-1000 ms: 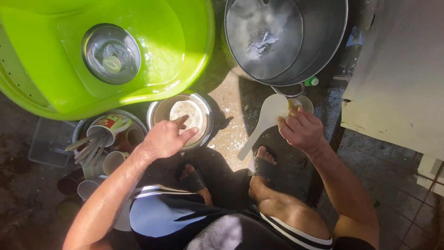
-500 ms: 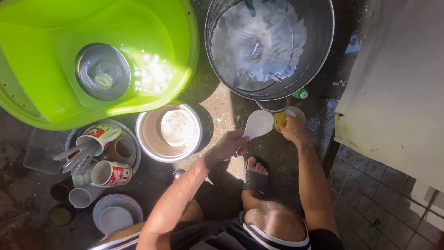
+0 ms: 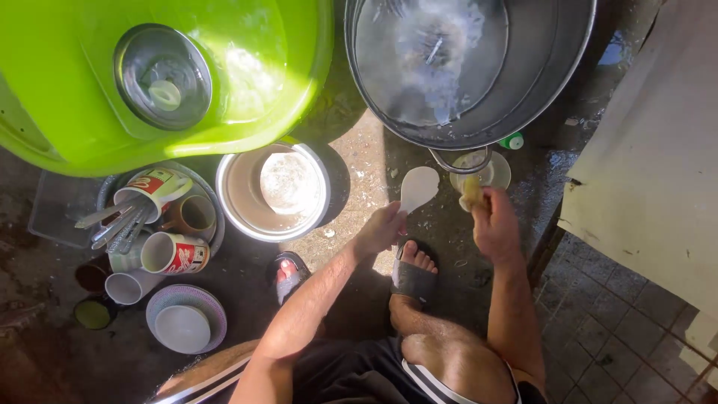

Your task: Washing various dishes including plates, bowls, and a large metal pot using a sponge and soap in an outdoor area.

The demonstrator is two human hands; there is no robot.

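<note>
A person's left hand [image 3: 380,228] grips the handle of a white rice paddle [image 3: 416,188], its blade raised just below the large steel basin [image 3: 538,90]. The right hand [image 3: 495,221], beside the paddle, pinches a yellow sponge [image 3: 470,188] over a small saucer [image 3: 499,173] under the basin's handle. Left of the paddle sits a steel bowl [image 3: 239,202]; beyond it, mugs [image 3: 168,253] and a green plastic tub [image 3: 60,112].
</note>
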